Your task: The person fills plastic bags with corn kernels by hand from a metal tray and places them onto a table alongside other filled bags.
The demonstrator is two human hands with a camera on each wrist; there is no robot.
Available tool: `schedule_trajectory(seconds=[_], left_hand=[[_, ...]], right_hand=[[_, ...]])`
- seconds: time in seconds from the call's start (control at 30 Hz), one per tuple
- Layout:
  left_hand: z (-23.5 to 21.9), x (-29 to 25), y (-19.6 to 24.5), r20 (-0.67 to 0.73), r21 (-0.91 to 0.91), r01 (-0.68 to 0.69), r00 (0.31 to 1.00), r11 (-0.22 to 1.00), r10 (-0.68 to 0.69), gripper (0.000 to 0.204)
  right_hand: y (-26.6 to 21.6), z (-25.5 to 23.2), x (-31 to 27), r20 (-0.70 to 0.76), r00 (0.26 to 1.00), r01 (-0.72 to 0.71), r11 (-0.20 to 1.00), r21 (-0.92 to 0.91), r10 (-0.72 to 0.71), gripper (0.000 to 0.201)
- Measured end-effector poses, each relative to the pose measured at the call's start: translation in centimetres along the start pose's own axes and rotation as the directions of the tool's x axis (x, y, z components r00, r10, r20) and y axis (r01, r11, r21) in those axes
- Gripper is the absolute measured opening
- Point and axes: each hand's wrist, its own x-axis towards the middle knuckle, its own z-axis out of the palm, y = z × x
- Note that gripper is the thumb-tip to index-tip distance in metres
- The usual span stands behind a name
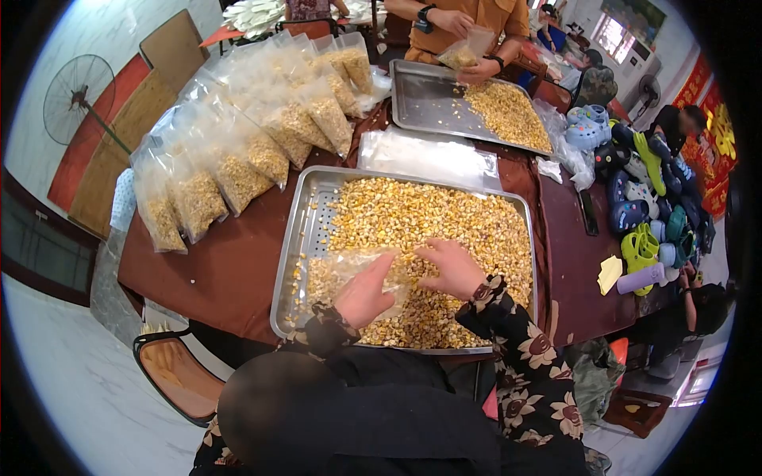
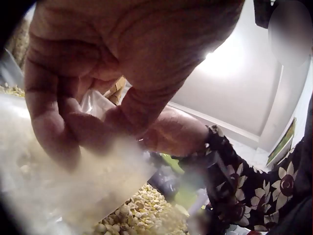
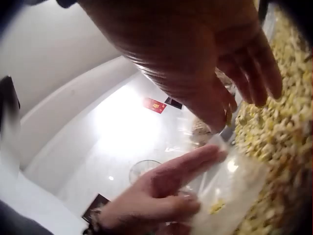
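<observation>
A large perforated metal tray [image 1: 284, 262] holds loose yellow corn kernels [image 1: 444, 214]. Over its near left part lies a clear plastic bag [image 1: 321, 274] with kernels in it. My left hand [image 1: 363, 292] grips the bag's edge; in the left wrist view the fingers of the left hand [image 2: 93, 98] curl over the clear plastic [image 2: 29, 181]. Just right of the bag, my right hand [image 1: 454, 271] is above the kernels, fingers spread and slightly bent. In the right wrist view the right hand [image 3: 195, 58] holds nothing visible, close to the bag [image 3: 230, 191] and the left hand [image 3: 156, 193].
Filled bags [image 1: 238, 159] stand in rows at the left. Flat empty bags [image 1: 429, 157] lie beyond my tray. Across the table a person [image 1: 468, 32] holds a bag over a second tray [image 1: 421, 111]. Clogs [image 1: 639, 246], a phone [image 1: 588, 213] and a purple bottle [image 1: 640, 278] are at the right.
</observation>
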Motion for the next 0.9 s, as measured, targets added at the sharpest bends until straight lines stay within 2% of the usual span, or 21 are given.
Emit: schedule_trajectory(seconds=[0.1,0.13,0.23,0.27,0.3,0.37,0.4,0.47,0.5,0.57,0.7,0.77,0.8,0.83,0.87,0.9], left_hand=[[0.2,0.0,-0.2,0.006,0.021,0.004,1.0,1.0,-0.004,0.065],[0.1,0.0,-0.1,0.013,0.019,0.009,1.0,1.0,-0.009,0.064],[0.0,0.0,-0.1,0.027,0.017,0.02,0.999,1.0,-0.021,0.064],[0.0,0.0,-0.1,0.032,0.014,0.024,0.999,1.0,-0.024,0.064],[0.0,0.0,-0.2,0.031,0.015,0.024,0.999,1.0,-0.025,0.064],[0.2,0.0,-0.4,0.023,0.012,0.011,1.0,1.0,-0.011,0.063],[0.2,0.0,-0.3,0.022,0.011,0.009,1.0,1.0,-0.009,0.063],[0.1,0.0,-0.2,0.033,0.022,0.018,0.999,1.0,-0.019,0.063],[0.1,0.0,-0.1,0.032,0.022,0.018,0.999,1.0,-0.019,0.063],[0.0,0.0,0.3,0.076,-0.02,0.11,0.991,0.994,-0.108,0.067],[-0.1,0.0,0.4,0.063,-0.007,0.106,0.992,0.994,-0.106,0.066],[-0.6,0.1,1.2,0.1,-0.014,0.151,0.984,0.988,-0.149,0.066],[-0.6,0.1,0.9,0.097,-0.012,0.153,0.984,0.988,-0.151,0.066],[-0.3,0.0,0.4,0.07,-0.014,0.092,0.993,0.996,-0.091,0.065],[-0.2,0.0,0.0,0.043,-0.014,0.031,0.999,0.999,-0.03,0.064],[-0.1,-0.1,-0.1,0.039,-0.015,0.032,0.999,0.999,-0.031,0.064]], right_hand=[[-1.7,0.4,-0.9,0.035,0.999,0.014,0.997,-0.081,-0.011,0.063],[-1.8,0.8,-1.3,0.021,0.999,0.045,0.991,-0.126,-0.042,0.06],[-2.0,1.1,-1.6,0.06,0.998,0.016,0.992,-0.122,-0.008,0.051],[-1.3,1.8,-1.7,-0.018,0.999,0.038,0.999,-0.032,-0.038,0.035],[-0.7,2.1,-1.6,-0.018,0.999,0.039,0.999,-0.033,-0.039,0.035],[0.4,2.7,-1.6,-0.027,0.991,-0.127,0.985,0.116,0.131,0.023],[1.0,2.8,-1.5,-0.028,0.991,-0.127,0.985,0.115,0.131,0.023],[2.0,3.1,-1.4,-0.162,0.979,-0.082,0.965,0.249,0.125,0.016],[1.6,2.5,-1.3,-0.163,0.979,-0.081,0.965,0.249,0.124,0.016],[-0.2,0.1,-1.0,-0.079,0.979,-0.14,0.9,0.412,0.188,0.014],[-3.1,-1.0,-0.1,-0.09,0.981,-0.102,0.854,0.509,0.171,0.017],[-4.0,-0.6,0.4,-0.061,0.99,-0.054,0.73,0.681,0.131,0.023],[-4.7,-1.6,0.3,-0.019,0.995,-0.063,0.764,0.642,0.098,0.027],[-4.8,-1.8,0.4,-0.019,0.995,-0.059,0.764,0.642,0.093,0.027],[-4.8,-1.9,0.4,-0.042,0.994,-0.05,0.783,0.62,0.096,0.027],[-4.7,-2.2,0.3,-0.064,0.993,-0.042,0.801,0.597,0.1,0.027]])
